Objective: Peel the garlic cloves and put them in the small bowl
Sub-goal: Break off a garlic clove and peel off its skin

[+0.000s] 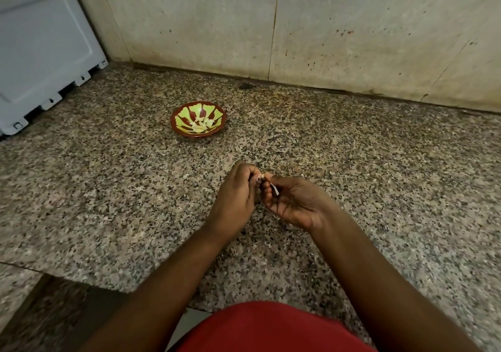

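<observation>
Head view: both hands meet over the middle of the speckled granite counter [379, 161], between its near edge and the small bowl [181, 123]. The left hand [235, 194] and right hand [295, 202] curl their fingertips together, pinching a garlic clove [263, 176] with a white strip of skin [274, 189] hanging. Peeled cloves [202, 125] lie in the bowl, which sits toward the back wall [352, 26], well apart from the grey appliance [40, 47] at the left edge.

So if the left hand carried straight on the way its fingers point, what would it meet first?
The right hand: the left hand points its curled fingers rightward at it, with the garlic clove pinched between them. Depth looks shared.
</observation>
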